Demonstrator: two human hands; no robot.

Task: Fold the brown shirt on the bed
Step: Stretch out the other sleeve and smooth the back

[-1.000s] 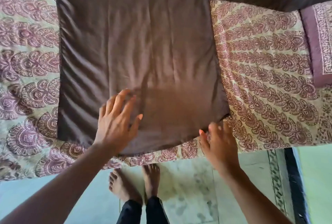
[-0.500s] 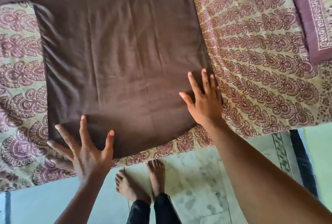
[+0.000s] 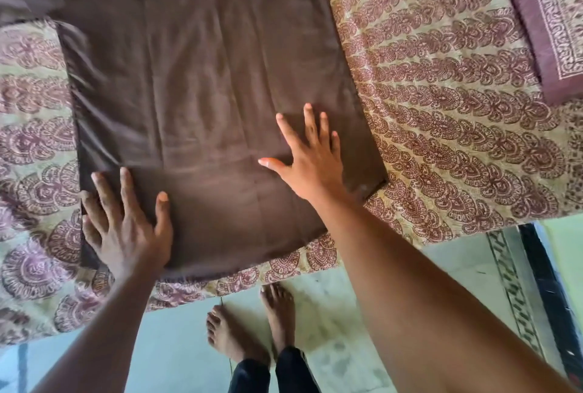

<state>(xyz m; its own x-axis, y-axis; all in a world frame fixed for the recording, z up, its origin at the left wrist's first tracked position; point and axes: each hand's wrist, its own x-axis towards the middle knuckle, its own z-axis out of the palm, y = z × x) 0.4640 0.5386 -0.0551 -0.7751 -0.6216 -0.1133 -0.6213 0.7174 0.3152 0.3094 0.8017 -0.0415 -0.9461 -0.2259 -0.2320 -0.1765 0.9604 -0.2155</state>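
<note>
brown shirt (image 3: 202, 102) lies spread flat across the bed (image 3: 457, 127), its hem along the near edge; its top and both sleeves run out of view at the upper edge, and its left side is blurred. left hand (image 3: 126, 228) lies flat with fingers spread on the shirt's near left corner, gripping nothing. right hand (image 3: 312, 159) presses flat, fingers straight, near the shirt's right edge. bare feet (image 3: 252, 326) stand on the floor (image 3: 331, 313) below
</note>
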